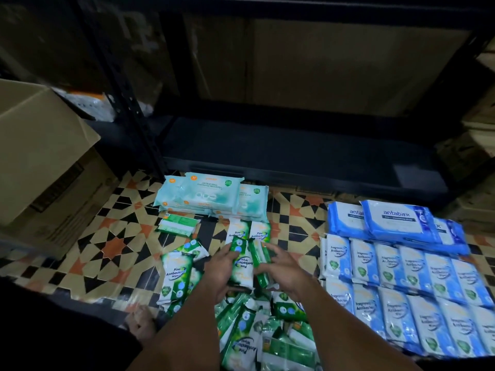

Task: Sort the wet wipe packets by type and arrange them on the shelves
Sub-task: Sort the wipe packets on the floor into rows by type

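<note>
- Head view, looking down at a patterned tiled floor (112,245) in front of a dark, low shelf (294,151).
- Landmark: the green pile (257,330), a loose heap of green "Pine Antibacterial" wipe packets at the bottom centre.
- Just beyond the green pile, the left hand (222,269) grips an upright green packet (242,263) by its left edge, fingers curled round it.
- The right hand (281,266), also just beyond the pile, pinches a thin green packet (258,259) turned on its edge, long axis pointing away towards the shelf.
- The two held packets touch, side by side between the hands.
- Beyond them, two more green packets stand as a started row (249,231).
- Right of the green pile, blue packets (401,290) lie in neat rows; beyond those sit larger blue packs (393,220).
- Beyond and left of the pile, pale teal packs (211,194) are stacked at the shelf's edge.
- Judgement: the started row lies straight ahead of both hands, about equally near each; the shelf is further on.
</note>
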The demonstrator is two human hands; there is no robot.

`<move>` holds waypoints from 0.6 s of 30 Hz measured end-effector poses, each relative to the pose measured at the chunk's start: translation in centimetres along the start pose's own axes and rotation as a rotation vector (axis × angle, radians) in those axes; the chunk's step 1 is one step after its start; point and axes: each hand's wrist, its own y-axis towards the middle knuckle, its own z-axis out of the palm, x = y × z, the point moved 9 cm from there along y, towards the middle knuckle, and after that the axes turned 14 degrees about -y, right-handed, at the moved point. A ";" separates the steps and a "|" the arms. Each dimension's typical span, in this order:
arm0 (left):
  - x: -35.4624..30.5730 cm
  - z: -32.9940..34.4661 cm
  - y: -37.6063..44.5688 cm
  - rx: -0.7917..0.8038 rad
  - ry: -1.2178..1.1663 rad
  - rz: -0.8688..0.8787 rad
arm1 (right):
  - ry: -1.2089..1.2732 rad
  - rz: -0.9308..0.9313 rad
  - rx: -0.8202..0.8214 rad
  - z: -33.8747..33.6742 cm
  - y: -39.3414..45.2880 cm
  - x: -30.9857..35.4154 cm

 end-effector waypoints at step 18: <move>-6.4 -6.1 0.1 -0.257 -0.273 0.324 | 0.341 0.091 0.061 0.7 1.8 1.0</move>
